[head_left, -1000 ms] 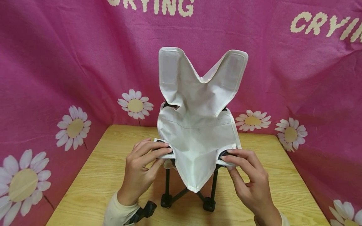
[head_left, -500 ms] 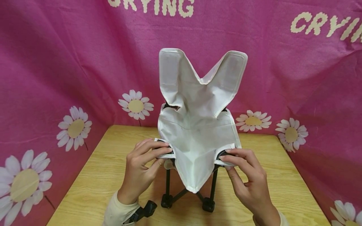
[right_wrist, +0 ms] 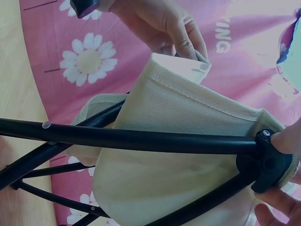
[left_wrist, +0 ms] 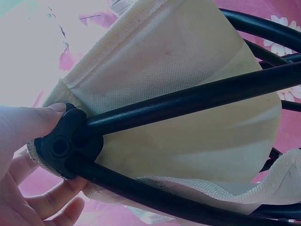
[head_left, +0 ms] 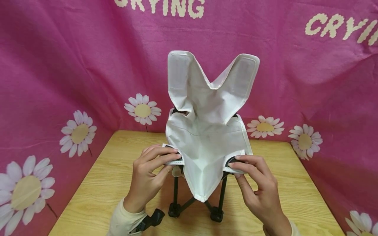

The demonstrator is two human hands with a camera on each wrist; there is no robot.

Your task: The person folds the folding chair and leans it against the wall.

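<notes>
Head: the folding camp chair [head_left: 203, 147] is stood on the surface [head_left: 97, 186], btwn & ahead of both hands. L corner pocket [head_left: 175, 162] is pinched by L hand [head_left: 147, 175], R corner pocket [head_left: 233, 170] by R hand [head_left: 261, 188]. Vs earlier frames, R pocket & R front foot [head_left: 217, 214] have been shifted slightly twd L hand; L side's hardly changed. Front is thus judged a touch narrower, w/ both corners under control.

L wrist: black joint [left_wrist: 68, 141] is held under L thumb.

R wrist: matching joint [right_wrist: 268, 162] is gripped by R hand.
</notes>
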